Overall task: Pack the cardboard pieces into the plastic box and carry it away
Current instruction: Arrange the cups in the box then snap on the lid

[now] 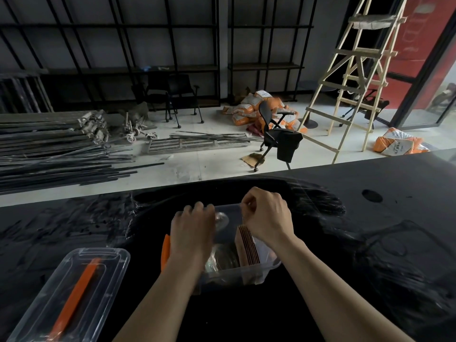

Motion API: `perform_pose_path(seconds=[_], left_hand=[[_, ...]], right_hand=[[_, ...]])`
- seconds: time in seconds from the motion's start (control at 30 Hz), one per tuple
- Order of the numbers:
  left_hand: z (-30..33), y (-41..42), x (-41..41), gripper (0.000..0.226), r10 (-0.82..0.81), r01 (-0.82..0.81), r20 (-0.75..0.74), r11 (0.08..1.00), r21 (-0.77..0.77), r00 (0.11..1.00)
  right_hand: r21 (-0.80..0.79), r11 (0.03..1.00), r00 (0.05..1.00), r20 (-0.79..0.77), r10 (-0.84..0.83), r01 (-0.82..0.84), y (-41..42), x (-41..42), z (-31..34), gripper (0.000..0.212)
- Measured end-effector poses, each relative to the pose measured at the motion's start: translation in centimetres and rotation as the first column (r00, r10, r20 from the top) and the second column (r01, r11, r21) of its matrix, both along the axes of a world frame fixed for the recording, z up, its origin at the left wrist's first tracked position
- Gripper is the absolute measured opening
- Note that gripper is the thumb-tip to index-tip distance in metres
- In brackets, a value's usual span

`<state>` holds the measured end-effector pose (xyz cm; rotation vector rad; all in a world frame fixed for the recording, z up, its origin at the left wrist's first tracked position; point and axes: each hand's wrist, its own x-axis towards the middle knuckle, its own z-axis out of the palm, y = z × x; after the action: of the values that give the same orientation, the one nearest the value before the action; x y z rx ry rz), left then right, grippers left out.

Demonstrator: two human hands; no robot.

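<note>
- Both hands work over the plastic box (237, 272): the left hand (191, 228) curls closed over its left rim, what it grips hidden; the right hand (267, 217) pinches something thin above the cardboard pieces (249, 245), which stand on edge inside the box at its right.
- Packing looks nearly done; next likely comes fitting the lid (71, 292), lying apart to the left.
- Beyond, the black table (370, 230) gives free room right and ahead before its far edge.

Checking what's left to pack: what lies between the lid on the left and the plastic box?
Head view: only bare black table separates the lid from the plastic box; no cardboard there.
</note>
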<state>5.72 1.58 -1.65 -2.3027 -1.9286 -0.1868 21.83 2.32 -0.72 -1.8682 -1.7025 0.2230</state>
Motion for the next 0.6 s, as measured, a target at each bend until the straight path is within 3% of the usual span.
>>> perform_pose_path(seconds=[0.07,0.17,0.23,0.33,0.4,0.47,0.6], left_hand=[[0.9,0.7,-1.0,0.026,-0.015,0.015,0.159,1.000,0.003,0.987],[1.5,2.2,-2.3,0.028,-0.018,0.102,0.442,0.981,-0.166,0.897],[1.3,2.8,-2.5,0.023,-0.017,0.155,0.554,0.967,-0.203,0.832],[0.7,2.7,-2.3,0.026,0.045,0.132,0.596,0.959,-0.250,0.801],[0.3,2.2,-2.0,0.042,0.082,0.074,0.456,0.947,-0.314,0.886],[-0.1,1.6,-1.3,0.060,0.052,0.016,0.184,0.936,-0.352,0.982],[-1.8,0.5,0.1,0.066,-0.121,0.057,-0.130,0.909,-0.413,0.984]], right_hand=[[-0.051,0.996,0.988,-0.141,0.067,-0.074,0.6,0.3,-0.2,0.020],[-0.136,0.955,0.948,-0.220,0.229,-0.262,1.1,0.2,-0.4,0.041],[-0.139,0.947,0.942,-0.216,0.258,-0.291,1.2,-0.1,-0.4,0.040],[-0.160,0.950,0.951,-0.204,0.234,-0.268,1.3,-0.3,-0.3,0.026],[-0.190,0.955,0.966,-0.168,0.197,-0.227,1.2,0.0,0.1,0.023],[-0.220,0.957,0.975,-0.157,0.158,-0.190,1.1,0.6,0.4,0.025],[-0.260,0.947,0.969,-0.205,0.136,-0.188,1.2,1.4,0.5,0.028]])
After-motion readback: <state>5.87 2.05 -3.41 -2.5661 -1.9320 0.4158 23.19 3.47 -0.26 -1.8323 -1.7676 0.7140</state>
